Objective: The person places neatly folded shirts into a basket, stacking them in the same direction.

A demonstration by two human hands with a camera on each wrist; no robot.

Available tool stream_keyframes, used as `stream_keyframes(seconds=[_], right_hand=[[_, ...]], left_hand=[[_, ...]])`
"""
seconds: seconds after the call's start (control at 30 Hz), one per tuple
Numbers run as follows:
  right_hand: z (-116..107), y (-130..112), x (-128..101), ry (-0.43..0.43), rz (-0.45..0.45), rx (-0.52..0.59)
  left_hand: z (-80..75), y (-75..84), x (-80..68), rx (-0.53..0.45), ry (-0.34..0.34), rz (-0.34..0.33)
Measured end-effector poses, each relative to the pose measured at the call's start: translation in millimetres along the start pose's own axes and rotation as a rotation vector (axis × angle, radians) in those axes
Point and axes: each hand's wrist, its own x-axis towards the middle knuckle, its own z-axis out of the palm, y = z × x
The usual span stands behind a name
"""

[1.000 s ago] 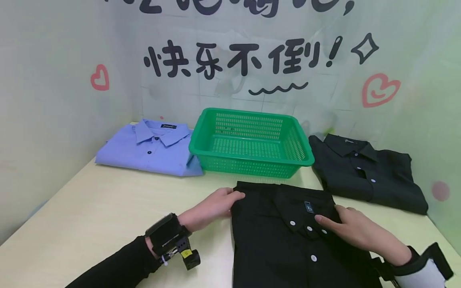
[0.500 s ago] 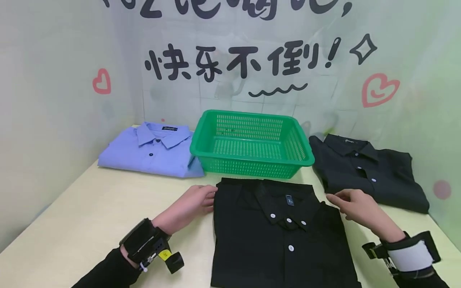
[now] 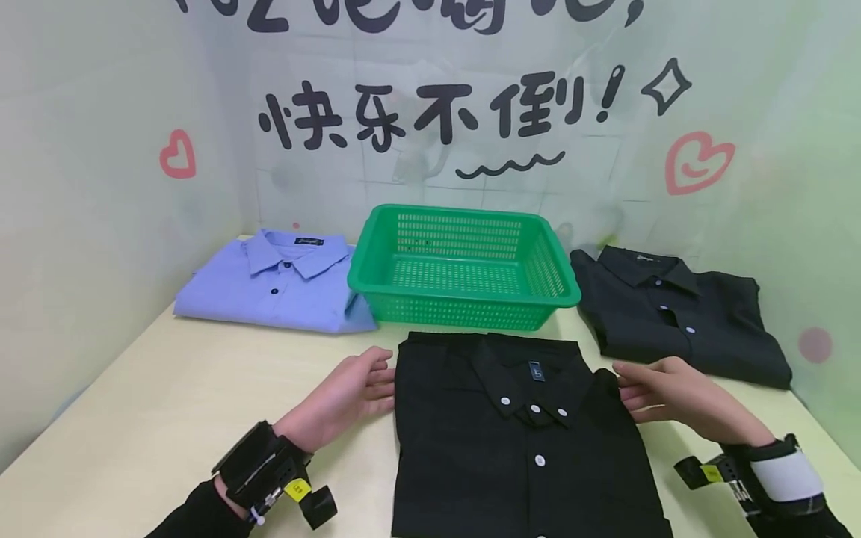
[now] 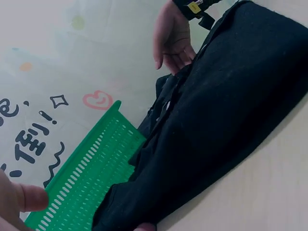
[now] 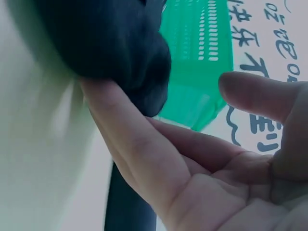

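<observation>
The head camera looks forward and down over the tabletop (image 3: pixel 202 388) toward the lettered wall. The left wrist camera sits low at the black shirt (image 4: pixel 231 96), facing across it. The right wrist camera is very close underneath. All share the green basket (image 3: pixel 464 261).

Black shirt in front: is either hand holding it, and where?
Not gripped. Left hand and right hand lie open with straight fingers against the folded black shirt at its left and right edges, near the shoulders.

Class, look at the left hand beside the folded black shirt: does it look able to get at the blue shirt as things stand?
Probably yes. The left hand rests open at the black shirt's left edge, and only bare table lies between it and the blue shirt; the green basket sits off to the side.
</observation>
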Motion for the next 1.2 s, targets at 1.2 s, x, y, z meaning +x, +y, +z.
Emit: stream_keyframes(seconds=[1.2], right_hand=[[46.4,0.8,19.6,-0.438,-0.072,0.437]], left_hand=[[12.4,-14.3,12.5,-0.151,-0.037,-0.03]])
